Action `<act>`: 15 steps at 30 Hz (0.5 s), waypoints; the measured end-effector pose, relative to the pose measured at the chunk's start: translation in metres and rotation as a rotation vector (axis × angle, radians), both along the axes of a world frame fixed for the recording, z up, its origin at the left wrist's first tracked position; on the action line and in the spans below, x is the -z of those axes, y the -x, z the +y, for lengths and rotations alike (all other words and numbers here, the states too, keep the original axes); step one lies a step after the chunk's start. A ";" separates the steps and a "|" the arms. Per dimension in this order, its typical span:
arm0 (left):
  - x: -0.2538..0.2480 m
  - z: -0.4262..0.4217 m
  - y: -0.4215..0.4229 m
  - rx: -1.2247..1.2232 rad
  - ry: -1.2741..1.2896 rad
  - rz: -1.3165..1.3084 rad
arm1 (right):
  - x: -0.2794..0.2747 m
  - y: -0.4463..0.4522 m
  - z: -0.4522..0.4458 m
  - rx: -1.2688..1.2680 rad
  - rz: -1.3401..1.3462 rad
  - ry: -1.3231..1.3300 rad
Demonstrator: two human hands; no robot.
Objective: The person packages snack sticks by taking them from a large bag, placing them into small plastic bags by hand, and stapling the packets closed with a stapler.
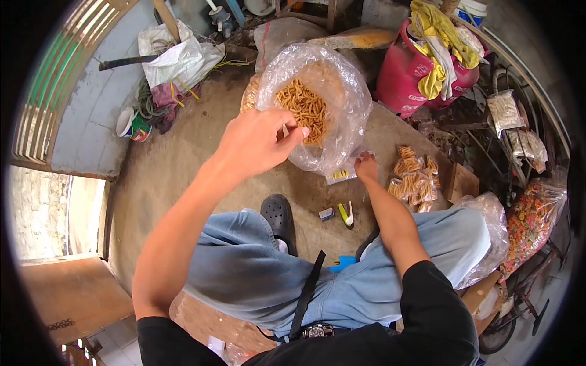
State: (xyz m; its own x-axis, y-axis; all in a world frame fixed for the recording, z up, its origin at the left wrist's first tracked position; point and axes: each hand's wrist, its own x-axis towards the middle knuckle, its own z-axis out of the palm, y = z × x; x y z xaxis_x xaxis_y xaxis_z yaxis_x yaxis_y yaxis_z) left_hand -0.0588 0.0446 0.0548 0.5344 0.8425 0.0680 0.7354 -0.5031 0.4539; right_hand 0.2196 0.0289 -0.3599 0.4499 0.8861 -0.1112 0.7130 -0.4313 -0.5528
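A large clear plastic bag (351,91) stands open on the floor with brown stick-shaped snacks (302,107) inside. Over its near left rim is my left hand (262,140), its fingers curled toward the thumb in a pinch; whatever they hold is too hidden to name. My right hand (367,166) is low at the bag's right side, fingers bent at the edge of some flat clear plastic pouches (342,175) with a yellow print. Right of that hand lies a pile of filled snack packets (416,180). A green-and-white stapler (346,214) and a small blue box (326,213) rest nearer my feet.
Pink gas cylinders (400,76) draped with yellow cloths stand at the back right. A bag of colourful pieces (531,219) leans at the right. To the left are a small tub (133,124) and a white sack (180,64). My dark clog (278,222) is on the concrete floor.
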 end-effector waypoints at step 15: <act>0.000 0.006 -0.007 -0.022 0.056 0.053 | -0.007 -0.002 0.056 0.156 -0.093 0.318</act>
State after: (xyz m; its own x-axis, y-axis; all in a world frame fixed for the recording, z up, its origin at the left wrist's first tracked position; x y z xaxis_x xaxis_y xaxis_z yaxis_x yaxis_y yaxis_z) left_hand -0.0514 0.0502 0.0548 0.5170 0.8560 -0.0076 0.7700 -0.4612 0.4408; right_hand 0.2211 0.0845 -0.3524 0.5984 0.7333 -0.3227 0.6656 -0.6792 -0.3092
